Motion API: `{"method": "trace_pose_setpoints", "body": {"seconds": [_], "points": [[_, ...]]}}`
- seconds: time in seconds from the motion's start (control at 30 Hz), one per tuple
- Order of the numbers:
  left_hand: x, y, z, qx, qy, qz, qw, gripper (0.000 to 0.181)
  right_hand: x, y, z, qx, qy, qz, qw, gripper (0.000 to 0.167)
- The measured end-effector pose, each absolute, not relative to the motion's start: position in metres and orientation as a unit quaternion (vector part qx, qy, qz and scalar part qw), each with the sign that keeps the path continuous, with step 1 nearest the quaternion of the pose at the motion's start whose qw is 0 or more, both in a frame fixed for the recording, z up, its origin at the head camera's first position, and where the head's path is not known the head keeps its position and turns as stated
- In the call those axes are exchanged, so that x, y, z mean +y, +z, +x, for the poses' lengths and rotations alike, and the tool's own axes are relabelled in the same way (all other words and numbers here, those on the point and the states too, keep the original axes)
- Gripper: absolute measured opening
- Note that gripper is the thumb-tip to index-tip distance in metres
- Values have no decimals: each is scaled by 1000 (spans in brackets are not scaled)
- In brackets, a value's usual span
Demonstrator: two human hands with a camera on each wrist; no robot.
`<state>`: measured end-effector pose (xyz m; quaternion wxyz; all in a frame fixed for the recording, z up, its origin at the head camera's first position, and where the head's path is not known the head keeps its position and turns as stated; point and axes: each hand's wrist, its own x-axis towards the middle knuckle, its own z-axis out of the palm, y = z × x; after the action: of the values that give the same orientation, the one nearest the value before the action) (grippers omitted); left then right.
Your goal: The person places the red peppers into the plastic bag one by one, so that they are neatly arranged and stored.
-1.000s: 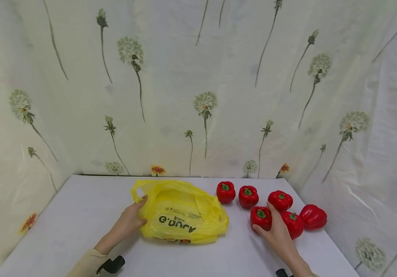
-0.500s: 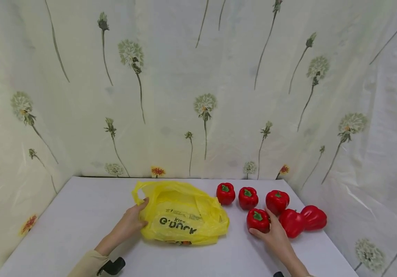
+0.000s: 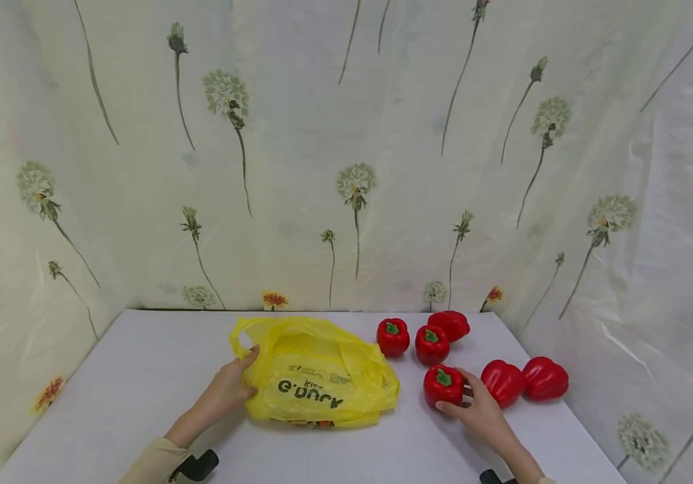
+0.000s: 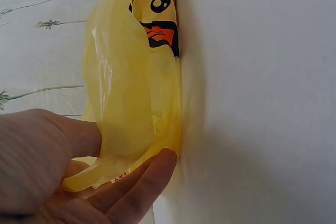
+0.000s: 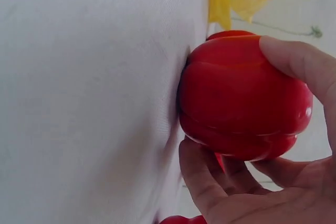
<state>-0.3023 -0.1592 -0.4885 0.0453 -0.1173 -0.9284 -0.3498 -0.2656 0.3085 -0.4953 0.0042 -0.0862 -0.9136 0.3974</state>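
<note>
"What did the left hand (image 3: 229,386) have?"

"The edge of a yellow bag (image 3: 312,396), pinched between thumb and fingers near its handle loop. The bag lay on the white table (image 3: 158,363), dark lettering showing."

"And the right hand (image 3: 484,418)?"

"Its thumb and fingers curved around a red pepper (image 3: 441,386), stem up, to the right of the bag. It was low at the table; I couldn't tell whether it bore weight there."

"Any others?"

"Two upright peppers (image 3: 392,338) sat beyond it, a tipped pepper (image 3: 452,324) just behind one of them. Two more peppers (image 3: 503,384) lay sideways, right of the hand."

"And around everything?"

"A pale curtain (image 3: 298,134) printed with dandelions."
</note>
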Motion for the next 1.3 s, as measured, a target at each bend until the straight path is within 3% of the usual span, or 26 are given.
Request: {"method": "trace_pose_setpoints", "body": {"seconds": [0.7,1.3], "points": [[-158,-485,-302,-928,-353,-114,36,80,301,-497,-266,-912,395,-111,-12,119],[-163,-486,-303,-920,-369,-127,18,74,299,-498,-264,-909,401,-111,-8,115]]}}
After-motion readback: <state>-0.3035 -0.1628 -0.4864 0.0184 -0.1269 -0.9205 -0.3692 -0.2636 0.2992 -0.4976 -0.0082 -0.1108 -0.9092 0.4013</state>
